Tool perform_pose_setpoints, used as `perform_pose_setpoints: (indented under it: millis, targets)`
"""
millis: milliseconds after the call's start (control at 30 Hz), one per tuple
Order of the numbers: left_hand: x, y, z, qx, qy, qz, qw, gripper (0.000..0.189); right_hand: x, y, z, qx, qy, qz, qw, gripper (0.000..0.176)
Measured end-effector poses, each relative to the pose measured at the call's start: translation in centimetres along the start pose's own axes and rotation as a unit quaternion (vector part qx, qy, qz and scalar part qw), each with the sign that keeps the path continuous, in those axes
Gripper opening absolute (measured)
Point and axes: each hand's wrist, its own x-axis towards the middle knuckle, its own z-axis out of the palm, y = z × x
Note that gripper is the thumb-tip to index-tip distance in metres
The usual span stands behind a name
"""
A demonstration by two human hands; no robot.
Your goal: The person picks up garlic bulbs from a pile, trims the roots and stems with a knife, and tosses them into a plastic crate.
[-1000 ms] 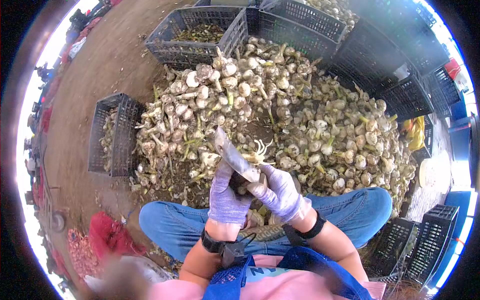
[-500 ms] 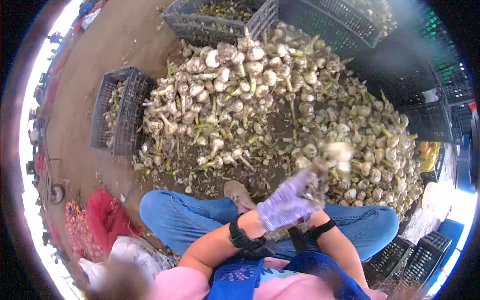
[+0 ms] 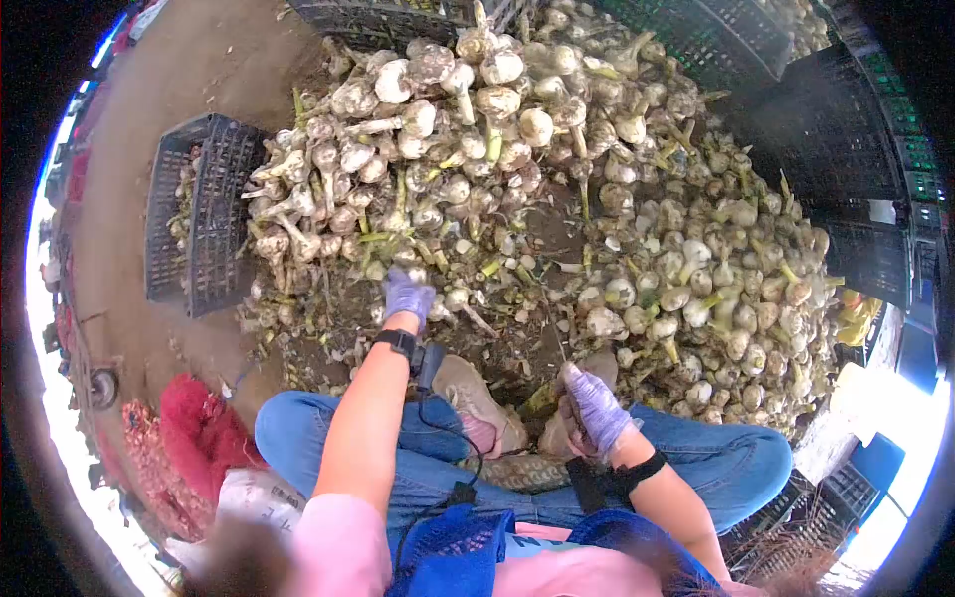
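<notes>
Our right hand [image 3: 597, 410], 2 o'clock, is clenched on a thin knife [image 3: 557, 340], seen edge-on. Our left hand [image 3: 408, 298], 11 o'clock, is at the garlic [image 3: 535, 127]; can't tell if it's grasping. Garlic: off-white, soil-stained, stalks on, heaped 11 to 2. Dark side crate [image 3: 221, 224], 10 o'clock: pale bits inside. Far crate [image 3: 731, 38], 1 o'clock: bulbs.

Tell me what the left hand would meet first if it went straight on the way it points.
Most likely the heap of soil-streaked, round white garlic bulbs just ahead of the purple-gloved left hand; blur and unclear depth hide whether they touch.
</notes>
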Motion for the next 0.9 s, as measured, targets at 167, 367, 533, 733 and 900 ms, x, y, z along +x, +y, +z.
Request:
perform_pose_setpoints:
  millis: [167,367,533,733,900]
  targets:
    - [-1.1,4.3,-7.0,-0.295,-0.2,-0.13,0.925,0.074,-1.5,-0.9,-0.1,-0.065,-0.023,-0.05,0.996,0.04]
    - [-9.3,9.1,-23.5,-0.538,-0.278,0.122,0.787,0.077,-5.5,-2.8,0.5,-0.169,-0.025,-0.266,0.949,0.047]
    - [-15.3,8.1,-29.7,-0.54,-0.258,0.316,0.736,0.088,-11.4,-5.5,2.4,-0.501,-0.01,-0.475,0.723,0.054]
    - [-19.7,7.3,-33.5,-0.439,-0.135,0.41,0.788,0.081,-16.3,-6.0,4.0,-0.576,-0.048,-0.493,0.651,0.056]
    - [-22.3,7.2,-34.7,-0.431,-0.115,0.388,0.806,0.082,-17.1,-4.6,3.9,-0.579,-0.052,-0.522,0.624,0.055]
